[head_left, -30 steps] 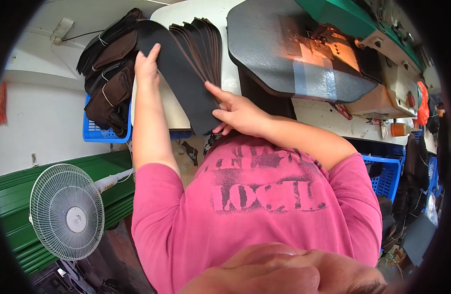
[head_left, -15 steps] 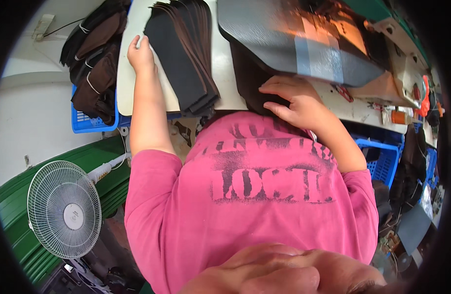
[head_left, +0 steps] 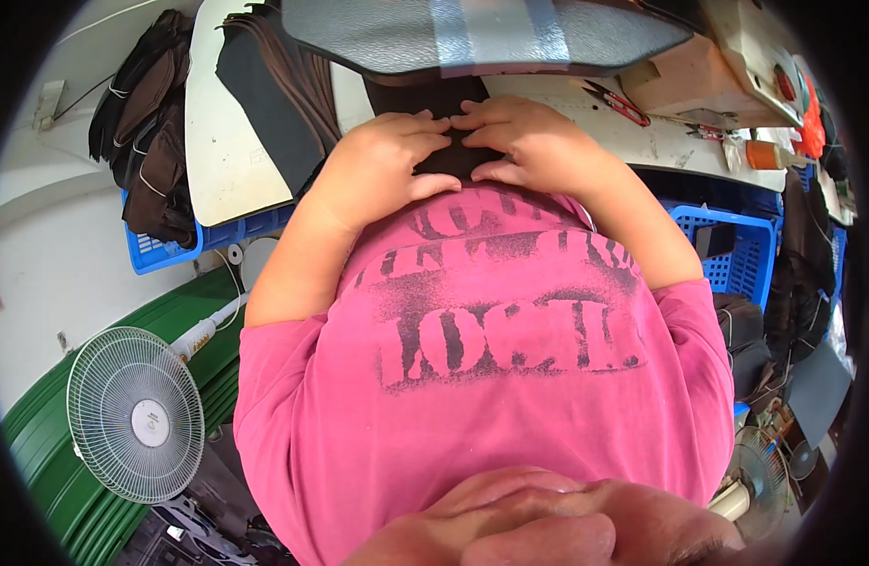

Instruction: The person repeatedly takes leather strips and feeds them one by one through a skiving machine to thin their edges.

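A dark brown fabric piece [head_left: 434, 94] lies at the table's front edge, its far end hidden under a glossy black textured panel or housing. My left hand [head_left: 387, 162] rests on its left side, fingers bent slightly and thumb held apart. From the other side, my right hand [head_left: 529, 141] lies over the same piece with fingers spread; the fingertips of both hands nearly meet. The black panel [head_left: 359, 38], crossed by pale tape bands [head_left: 501, 33], hangs just beyond my hands. To the left lies a fanned stack of black and brown cut pieces [head_left: 265, 94].
Red-handled thread snips [head_left: 618, 102] and an orange-brown thread spool [head_left: 767, 156] are on the white table [head_left: 229, 170] at right. Bundled dark pieces [head_left: 156, 141] fill a blue basket [head_left: 156, 250] at left. Another blue basket [head_left: 727, 250] stands at right, a fan [head_left: 137, 415] lower left.
My left hand has left the edge of the stack and moved right onto the brown piece. My right hand has shifted slightly left and up. The view has shifted too.
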`<state>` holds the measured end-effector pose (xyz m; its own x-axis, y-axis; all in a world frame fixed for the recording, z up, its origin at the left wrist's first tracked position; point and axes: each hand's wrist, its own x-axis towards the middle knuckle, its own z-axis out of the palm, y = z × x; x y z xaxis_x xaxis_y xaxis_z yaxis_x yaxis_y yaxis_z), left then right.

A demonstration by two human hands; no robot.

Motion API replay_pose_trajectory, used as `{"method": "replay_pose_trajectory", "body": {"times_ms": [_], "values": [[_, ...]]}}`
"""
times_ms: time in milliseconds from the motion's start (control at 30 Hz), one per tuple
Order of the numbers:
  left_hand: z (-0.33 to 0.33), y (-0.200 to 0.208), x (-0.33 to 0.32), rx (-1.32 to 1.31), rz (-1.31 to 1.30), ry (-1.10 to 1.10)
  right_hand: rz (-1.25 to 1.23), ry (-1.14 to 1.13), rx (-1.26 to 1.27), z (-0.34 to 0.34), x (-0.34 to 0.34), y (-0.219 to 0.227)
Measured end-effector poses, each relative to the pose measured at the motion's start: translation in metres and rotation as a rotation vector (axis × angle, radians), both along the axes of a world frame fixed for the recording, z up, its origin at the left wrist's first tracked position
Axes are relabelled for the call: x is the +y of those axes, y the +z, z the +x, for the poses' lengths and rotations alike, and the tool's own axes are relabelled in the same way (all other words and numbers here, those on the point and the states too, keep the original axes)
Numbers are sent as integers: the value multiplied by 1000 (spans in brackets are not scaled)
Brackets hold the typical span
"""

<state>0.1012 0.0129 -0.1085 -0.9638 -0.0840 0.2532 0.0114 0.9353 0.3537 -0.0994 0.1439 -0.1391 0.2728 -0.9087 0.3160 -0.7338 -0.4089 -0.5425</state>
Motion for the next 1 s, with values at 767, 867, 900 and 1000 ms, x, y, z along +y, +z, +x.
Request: {"method": "replay_pose_trajectory", "body": {"times_ms": [767, 867, 900, 1000], "values": [[-6, -1, 12, 120, -126, 213, -76, -251, -201, 13, -21, -6], [7, 14, 5, 463, -291, 90, -220, -233, -255, 12, -22, 4], [14, 27, 9, 592, -408, -6, -269, -259, -191, 13, -19, 9], [29, 65, 25, 778, -531, -106, -329, -277, -155, 20, -26, 18]]}}
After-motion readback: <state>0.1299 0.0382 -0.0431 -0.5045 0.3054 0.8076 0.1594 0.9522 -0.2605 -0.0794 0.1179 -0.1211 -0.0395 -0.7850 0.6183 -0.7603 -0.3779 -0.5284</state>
